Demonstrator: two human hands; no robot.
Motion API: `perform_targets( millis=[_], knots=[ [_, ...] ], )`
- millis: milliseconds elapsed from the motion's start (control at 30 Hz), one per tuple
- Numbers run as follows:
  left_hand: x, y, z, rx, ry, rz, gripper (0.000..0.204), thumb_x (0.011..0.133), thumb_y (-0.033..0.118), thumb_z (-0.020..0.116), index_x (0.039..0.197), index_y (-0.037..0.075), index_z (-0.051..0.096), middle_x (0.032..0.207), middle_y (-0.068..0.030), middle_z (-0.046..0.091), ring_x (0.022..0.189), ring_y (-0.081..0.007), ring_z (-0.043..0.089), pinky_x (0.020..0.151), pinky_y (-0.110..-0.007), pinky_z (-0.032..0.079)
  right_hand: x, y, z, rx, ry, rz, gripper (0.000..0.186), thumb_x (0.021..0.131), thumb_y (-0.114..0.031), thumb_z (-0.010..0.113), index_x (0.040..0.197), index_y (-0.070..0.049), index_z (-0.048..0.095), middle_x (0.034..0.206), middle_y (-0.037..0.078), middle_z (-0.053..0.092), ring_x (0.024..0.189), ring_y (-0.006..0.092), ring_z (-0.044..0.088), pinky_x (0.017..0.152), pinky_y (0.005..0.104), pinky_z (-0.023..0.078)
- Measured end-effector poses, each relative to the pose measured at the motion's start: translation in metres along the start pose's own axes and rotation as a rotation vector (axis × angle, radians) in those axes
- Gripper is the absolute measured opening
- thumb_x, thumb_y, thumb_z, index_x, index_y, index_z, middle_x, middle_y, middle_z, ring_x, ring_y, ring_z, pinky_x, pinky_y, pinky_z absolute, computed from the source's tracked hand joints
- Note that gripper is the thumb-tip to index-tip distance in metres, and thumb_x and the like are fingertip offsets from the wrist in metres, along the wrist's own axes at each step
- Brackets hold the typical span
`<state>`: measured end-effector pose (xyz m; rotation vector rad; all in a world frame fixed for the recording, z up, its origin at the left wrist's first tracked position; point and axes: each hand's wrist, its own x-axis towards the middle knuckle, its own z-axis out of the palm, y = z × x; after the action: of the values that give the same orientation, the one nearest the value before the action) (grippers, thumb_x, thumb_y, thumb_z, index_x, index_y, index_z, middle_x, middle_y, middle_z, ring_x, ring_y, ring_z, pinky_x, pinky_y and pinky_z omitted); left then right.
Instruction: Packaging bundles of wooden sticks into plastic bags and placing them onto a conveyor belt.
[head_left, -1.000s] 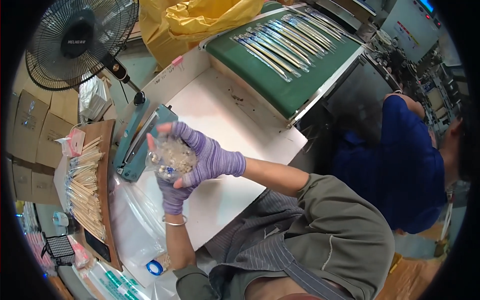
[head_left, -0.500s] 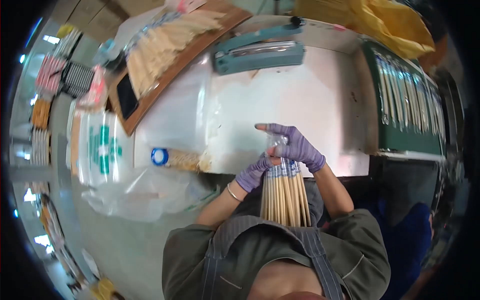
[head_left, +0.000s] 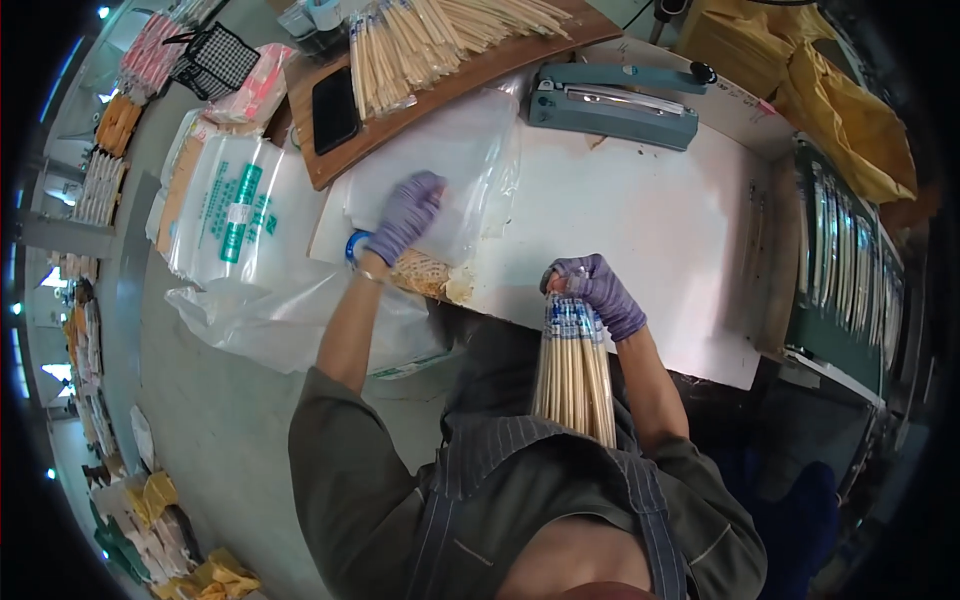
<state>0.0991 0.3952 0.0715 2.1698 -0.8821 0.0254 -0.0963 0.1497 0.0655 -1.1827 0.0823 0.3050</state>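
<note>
My right hand (head_left: 600,292), in a purple-grey fingerless glove, is closed around the top of a bundle of wooden chopsticks (head_left: 575,365). Clear plastic covers the bundle, which has blue marks near its top and hangs over the table's front edge, in front of my apron. To the left, my gloved left hand (head_left: 408,215) lies over the stack of clear plastic bags (head_left: 475,180). Its fingers are curled in; whatever they pinch, if anything, is hidden. Just below that wrist lies a roll with a blue ring end (head_left: 355,245) and a worn tan body.
A blue-grey bag sealer (head_left: 615,105) stands at the back of the white tabletop (head_left: 640,220). Wrapped chopsticks (head_left: 430,55) and a black phone (head_left: 335,110) lie on a brown board (head_left: 480,85). A green-lined box (head_left: 840,330) with packed bundles stands right, beside a yellow sack (head_left: 840,130).
My left hand has let go of the bundle's top and moved left onto the plastic bags. The right hand now holds the bundle alone. The whole view has shifted.
</note>
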Motion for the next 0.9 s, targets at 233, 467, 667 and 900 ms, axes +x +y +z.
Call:
perform_targets(
  millis=[233,467,667,900],
  knots=[
    [-0.035,0.113,0.063,-0.094,-0.202,-0.021,0.020,0.081,0.017,0.049,0.088,-0.001,0.055,0.087,-0.0182,0.058,0.082,-0.0332,0.055,0.076,-0.037,0.044,0.016,-0.003,0.015,-0.283,0.011,0.106,0.030,0.072,-0.028,0.065,0.076,0.002,0.063,0.066,0.005,0.060,0.061,0.0078,0.054,0.057,0.0204,0.043],
    [-0.061,0.109,0.036,-0.208,0.158,-0.209,0.025,0.082,0.023,0.048,0.091,0.001,0.056,0.101,-0.0136,0.053,0.094,-0.0258,0.052,0.081,-0.034,0.039,0.009,0.006,-0.003,-0.050,-0.001,-0.091,0.027,0.074,-0.025,0.059,0.075,0.002,0.062,0.068,0.006,0.061,0.063,0.0103,0.055,0.061,0.0224,0.044],
    [-0.070,0.121,0.071,0.052,0.217,-0.171,0.029,0.072,0.010,0.053,0.100,0.002,0.054,0.105,-0.0149,0.051,0.103,-0.0301,0.045,0.093,-0.036,0.032,0.000,-0.007,0.011,-0.155,0.004,-0.058,0.029,0.073,-0.027,0.059,0.073,0.002,0.061,0.065,0.004,0.059,0.059,0.0077,0.052,0.057,0.0206,0.042],
    [-0.053,0.127,0.065,0.354,0.000,0.053,0.062,0.068,0.006,0.052,0.126,0.008,0.031,0.119,-0.0128,0.045,0.098,-0.0287,0.052,0.072,-0.033,0.047,-0.040,-0.020,-0.002,0.023,0.190,-0.057,0.018,0.069,-0.017,0.059,0.073,-0.001,0.063,0.064,0.004,0.058,0.059,0.0083,0.052,0.056,0.0231,0.043]
  ],
)
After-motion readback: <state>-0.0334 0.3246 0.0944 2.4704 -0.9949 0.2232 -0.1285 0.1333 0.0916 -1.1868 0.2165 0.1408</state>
